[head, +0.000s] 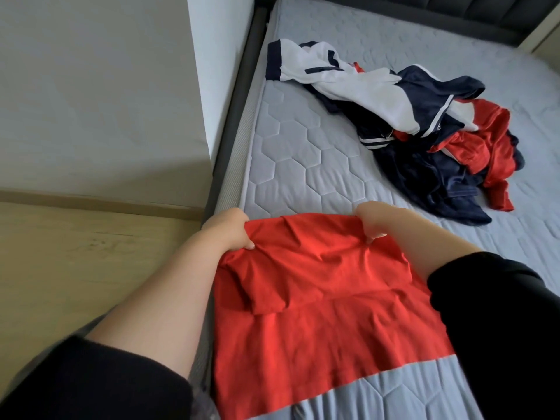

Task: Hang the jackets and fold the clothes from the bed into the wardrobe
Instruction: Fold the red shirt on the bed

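A red T-shirt lies spread on the grey quilted mattress at the near edge of the bed. My left hand grips its far left corner and my right hand pinches its far right corner, with that end lifted a little off the mattress. A sleeve is folded in over the shirt's left part. Farther back on the bed lies a heap of clothes: a white and navy jacket, dark navy garments and a red garment.
The dark bed frame runs along the mattress's left side, close to a white wall. A padded dark headboard closes the far end. Light wooden floor shows at the left.
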A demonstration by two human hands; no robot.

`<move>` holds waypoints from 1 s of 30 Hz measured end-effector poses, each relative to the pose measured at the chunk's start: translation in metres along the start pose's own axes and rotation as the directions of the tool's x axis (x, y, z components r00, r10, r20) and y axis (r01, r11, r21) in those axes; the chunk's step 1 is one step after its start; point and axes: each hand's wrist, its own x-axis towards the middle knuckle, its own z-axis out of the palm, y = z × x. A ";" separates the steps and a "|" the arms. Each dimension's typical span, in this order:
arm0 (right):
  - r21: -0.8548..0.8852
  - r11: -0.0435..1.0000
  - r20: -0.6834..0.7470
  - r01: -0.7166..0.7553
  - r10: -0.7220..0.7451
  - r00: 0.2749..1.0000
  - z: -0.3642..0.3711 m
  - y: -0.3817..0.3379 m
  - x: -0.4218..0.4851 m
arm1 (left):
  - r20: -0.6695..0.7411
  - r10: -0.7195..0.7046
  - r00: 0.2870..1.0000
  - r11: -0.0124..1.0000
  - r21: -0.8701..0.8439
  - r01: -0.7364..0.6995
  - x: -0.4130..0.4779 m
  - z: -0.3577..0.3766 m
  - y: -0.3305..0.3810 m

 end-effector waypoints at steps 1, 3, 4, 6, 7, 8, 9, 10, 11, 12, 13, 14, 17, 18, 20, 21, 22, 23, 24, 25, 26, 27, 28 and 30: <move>0.004 1.000 -0.025 -0.029 0.029 0.999 0.001 0.004 -0.001 | -0.023 -0.019 1.000 1.000 -0.011 0.019 -0.001 -0.002 -0.001; 0.007 0.998 -0.047 -0.070 0.070 0.996 0.003 0.011 -0.005 | -0.045 -0.047 0.998 0.999 -0.014 0.046 -0.003 -0.006 -0.001; 0.005 0.997 -0.053 -0.080 0.080 0.995 0.006 0.013 -0.006 | -0.054 -0.056 0.997 0.998 0.002 0.056 -0.005 -0.006 0.000; -0.020 0.997 -0.108 -0.076 0.074 0.991 0.009 0.013 -0.009 | -0.128 -0.023 0.991 0.992 0.122 0.039 -0.010 -0.005 0.005; -0.025 0.998 -0.174 -0.064 0.059 0.983 0.012 0.011 -0.010 | -0.205 0.051 0.977 0.977 0.212 -0.006 -0.011 -0.002 0.009; 0.003 0.999 -0.257 -0.038 0.037 0.966 0.014 0.007 -0.011 | -0.287 0.156 0.945 0.957 0.281 -0.072 -0.012 0.002 0.015; 0.087 0.996 -0.341 0.008 0.022 0.940 0.017 -0.001 -0.012 | -0.359 0.266 0.895 0.939 0.305 -0.157 -0.014 0.006 0.023; 0.207 0.976 -0.410 0.066 0.025 0.912 0.019 -0.010 -0.013 | -0.405 0.360 0.841 0.921 0.296 -0.252 -0.016 0.009 0.033; 0.310 0.942 -0.459 0.125 0.033 0.888 0.023 -0.021 -0.015 | -0.408 0.434 0.804 0.896 0.287 -0.338 -0.018 0.014 0.044; 0.346 0.922 -0.489 0.175 0.017 0.872 0.028 -0.031 -0.016 | -0.358 0.481 0.801 0.872 0.289 -0.394 -0.021 0.021 0.054; 0.311 0.927 -0.502 0.210 -0.027 0.864 0.034 -0.040 -0.016 | -0.274 0.491 0.827 0.862 0.291 -0.415 -0.024 0.031 0.061; 0.249 0.941 -0.498 0.229 -0.079 0.864 0.041 -0.047 -0.016 | -0.177 0.470 0.865 0.863 0.297 -0.408 -0.028 0.042 0.063; 0.169 0.967 -0.430 0.191 -0.102 0.897 0.055 -0.042 -0.013 | -0.026 0.349 0.937 0.899 0.290 -0.327 -0.032 0.069 0.047; 0.177 0.972 -0.419 0.157 -0.070 0.905 0.055 -0.036 -0.012 | -0.033 0.333 0.942 0.904 0.296 -0.309 -0.030 0.072 0.042; 0.220 0.973 -0.402 0.073 0.022 0.915 0.053 -0.023 -0.010 | -0.073 0.317 0.945 0.912 0.298 -0.283 -0.026 0.072 0.036; 0.245 0.969 -0.389 0.033 0.067 0.919 0.051 -0.017 -0.009 | -0.094 0.305 0.948 0.919 0.289 -0.267 -0.024 0.071 0.034; 0.250 0.968 -0.378 0.003 0.094 0.921 0.047 -0.011 -0.008 | -0.115 0.290 0.950 0.928 0.276 -0.250 -0.022 0.071 0.033; 0.237 0.971 -0.371 -0.014 0.104 0.923 0.044 -0.006 -0.007 | -0.137 0.275 0.952 0.937 0.261 -0.233 -0.021 0.071 0.032; 0.224 0.974 -0.368 -0.024 0.108 0.924 0.041 -0.002 -0.006 | -0.156 0.256 0.954 0.945 0.247 -0.213 -0.020 0.071 0.031; 0.226 0.974 -0.366 -0.033 0.116 0.923 0.037 0.001 -0.004 | -0.172 0.239 0.956 0.952 0.234 -0.196 -0.019 0.071 0.030; 0.241 0.970 -0.368 -0.046 0.135 0.920 0.035 0.004 -0.003 | -0.189 0.229 0.955 0.956 0.228 -0.184 -0.019 0.069 0.030; 0.265 0.962 -0.367 -0.071 0.169 0.915 0.033 0.006 -0.002 | -0.211 0.225 0.951 0.957 0.232 -0.175 -0.018 0.067 0.031; 0.292 0.951 -0.362 -0.103 0.210 0.908 0.033 0.009 0.000 | -0.239 0.227 0.944 0.955 0.245 -0.168 -0.017 0.064 0.032; 0.348 0.927 -0.349 -0.143 0.269 0.898 0.033 0.015 0.003 | -0.309 0.228 0.923 0.950 0.279 -0.141 -0.015 0.054 0.033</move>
